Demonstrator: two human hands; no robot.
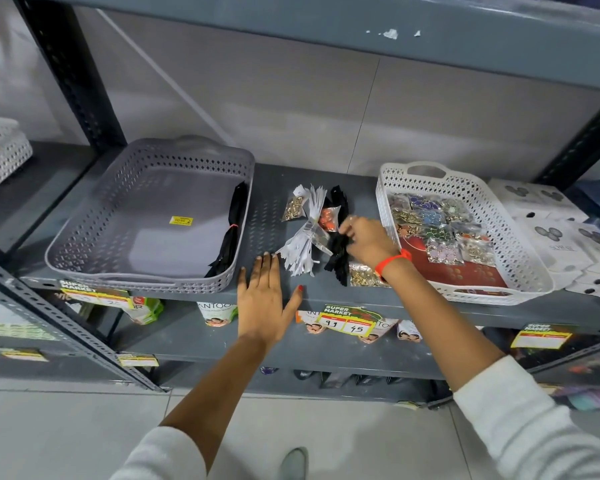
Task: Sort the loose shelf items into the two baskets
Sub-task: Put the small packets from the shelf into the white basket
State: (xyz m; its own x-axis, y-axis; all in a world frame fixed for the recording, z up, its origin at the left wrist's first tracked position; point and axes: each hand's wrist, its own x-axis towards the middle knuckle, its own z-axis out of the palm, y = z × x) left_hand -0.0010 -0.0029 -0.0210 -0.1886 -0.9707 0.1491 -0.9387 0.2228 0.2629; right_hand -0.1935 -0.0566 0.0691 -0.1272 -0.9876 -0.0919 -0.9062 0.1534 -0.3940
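A grey basket (94, 216) stands on the left of the shelf with one bundle of black zippers (231, 226) along its right wall. A white basket (520, 244) on the right holds several clear packets of buttons. Between them lie loose items: a bundle of white zippers (307, 233), a bundle of black zippers (338, 261), a packet of gold buttons (293, 207), an orange packet (327, 220) and another gold packet (362, 275). My left hand (267, 299) lies flat and open on the shelf's front edge. My right hand (368, 239) hovers over the black zippers, fingers curled; what it grips is unclear.
White cards with buttons (561, 233) lie stacked to the right of the white basket. Another white basket (0, 150) sits on the neighbouring shelf at far left. The shelf post (73, 74) rises behind the grey basket. Price tags (347, 322) hang on the shelf's front edge.
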